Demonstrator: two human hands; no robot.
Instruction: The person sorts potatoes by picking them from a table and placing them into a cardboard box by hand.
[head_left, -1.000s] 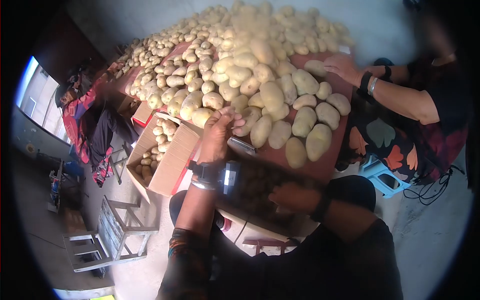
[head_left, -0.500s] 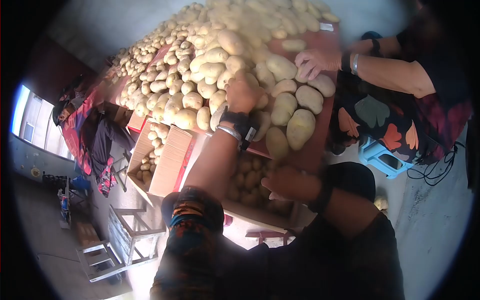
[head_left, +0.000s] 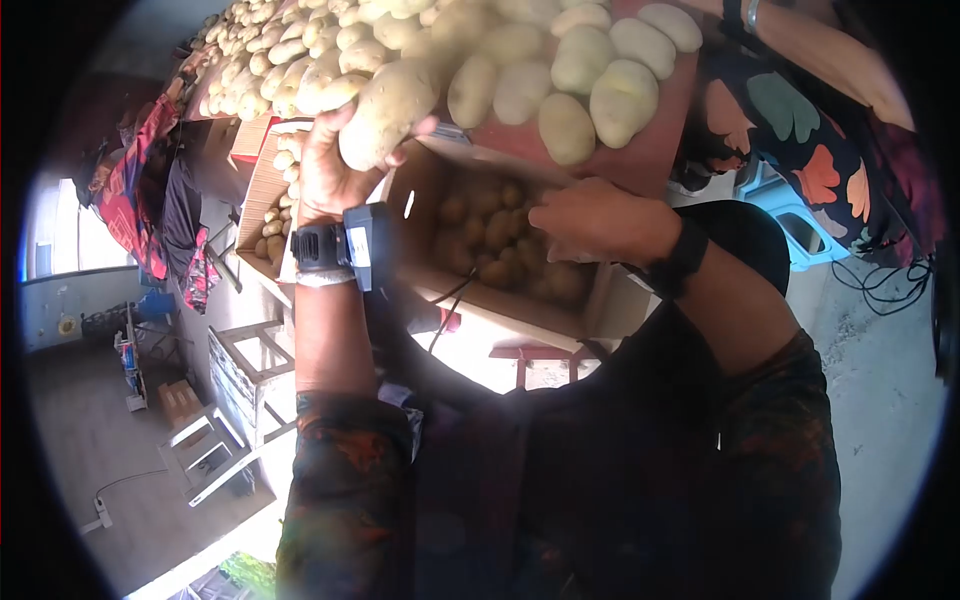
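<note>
Here, cradles large potato [head_left: 390,113] in left hand [head_left: 330,172] beside open box [head_left: 424,190], apparently supporting its bulk; curls right hand [head_left: 608,220] over box, cannot tell whether empty.

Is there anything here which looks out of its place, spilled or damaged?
Nothing looks spilled; the large potato in the left hand looks undamaged. Only the black cable stands out: it lies in loose loops on the floor near the blue stool, where it might catch a foot.
</note>
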